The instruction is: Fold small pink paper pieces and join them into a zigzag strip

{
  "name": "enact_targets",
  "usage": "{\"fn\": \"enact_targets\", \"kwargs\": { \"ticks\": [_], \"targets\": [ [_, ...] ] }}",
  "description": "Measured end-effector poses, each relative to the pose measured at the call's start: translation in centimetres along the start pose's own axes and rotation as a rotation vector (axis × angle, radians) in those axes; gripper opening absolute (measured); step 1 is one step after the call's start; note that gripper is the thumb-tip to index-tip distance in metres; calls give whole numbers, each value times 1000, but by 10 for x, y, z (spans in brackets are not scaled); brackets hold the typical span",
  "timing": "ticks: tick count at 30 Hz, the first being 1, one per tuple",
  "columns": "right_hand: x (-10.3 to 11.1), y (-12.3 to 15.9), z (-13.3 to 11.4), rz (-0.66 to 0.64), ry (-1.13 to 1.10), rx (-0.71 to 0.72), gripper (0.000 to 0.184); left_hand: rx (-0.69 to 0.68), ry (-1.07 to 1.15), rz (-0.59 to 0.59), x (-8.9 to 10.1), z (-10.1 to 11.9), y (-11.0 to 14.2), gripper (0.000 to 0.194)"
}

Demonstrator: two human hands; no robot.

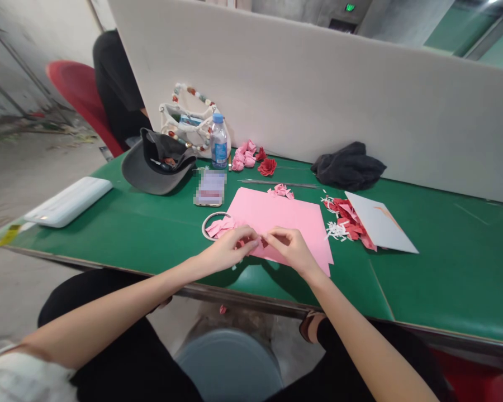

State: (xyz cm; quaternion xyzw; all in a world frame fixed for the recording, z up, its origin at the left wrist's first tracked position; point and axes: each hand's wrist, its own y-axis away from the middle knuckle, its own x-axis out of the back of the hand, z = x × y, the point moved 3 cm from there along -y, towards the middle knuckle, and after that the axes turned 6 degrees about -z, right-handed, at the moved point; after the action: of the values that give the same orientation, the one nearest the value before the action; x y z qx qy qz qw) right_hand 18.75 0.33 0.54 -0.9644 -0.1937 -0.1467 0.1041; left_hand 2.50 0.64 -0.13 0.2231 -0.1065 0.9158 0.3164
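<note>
Pink paper sheet [283,220] lies flat on the green counter [444,268], straight ahead of you, with its long axis running roughly left to right along the counter's near edge. Your left hand [228,249] sits over the sheet's near left corner, while your right hand [291,249] rests over its near edge, with more of the sheet spreading away to the right and forward, so the right hand is nearer its bulk. Your fingers [254,239] curl inward from both sides, and the fingertips meet just above the sheet. A small pink scrap [245,243] shows between them, but you cannot tell whether either hand is gripping it or the sheet. Just left of your left hand, a round ring [204,226] surrounds folded pink paper [220,228]. Beyond the sheet's far edge lie a few pink cuttings [280,191], and to its right is a heap of red paper cuttings [347,219].
</note>
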Motion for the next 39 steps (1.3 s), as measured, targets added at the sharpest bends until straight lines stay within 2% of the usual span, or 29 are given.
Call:
{"fn": "enact_targets", "kwargs": {
  "ticks": [9, 15, 20, 27, 30, 32, 35, 37, 39],
  "targets": [
    [-6, 2, 3, 94, -29, 16, 21, -20, -12, 28, 0, -1, 0, 20],
    [-4, 3, 1, 56, -9, 26, 19, -28, -22, 35, 1, 0, 1, 23],
    [-2, 4, -4, 73, 97, 69, 15, -19, -27, 42, 1, 0, 1, 22],
    [-2, 3, -3, 37, 76, 61, 15, 2, 9, 9, 0, 0, 0, 22],
    [0, 3, -4, 101, 176, 95, 12, 0, 27, 12, 0, 1, 0, 20],
    [8, 3, -3, 212, 231, 101, 11, 10, 58, 16, -1, 1, -1, 20],
    [26, 2, 2, 386, 128, 14, 15, 58, 162, 10, -2, -2, -1, 23],
    [32, 0, 5, 330, -55, -58, 19, 98, 242, -11, -2, -4, -2, 26],
    [29, -1, 5, 159, -225, -95, 21, 123, 296, -32, -3, -5, -2, 29]
  ]
}}
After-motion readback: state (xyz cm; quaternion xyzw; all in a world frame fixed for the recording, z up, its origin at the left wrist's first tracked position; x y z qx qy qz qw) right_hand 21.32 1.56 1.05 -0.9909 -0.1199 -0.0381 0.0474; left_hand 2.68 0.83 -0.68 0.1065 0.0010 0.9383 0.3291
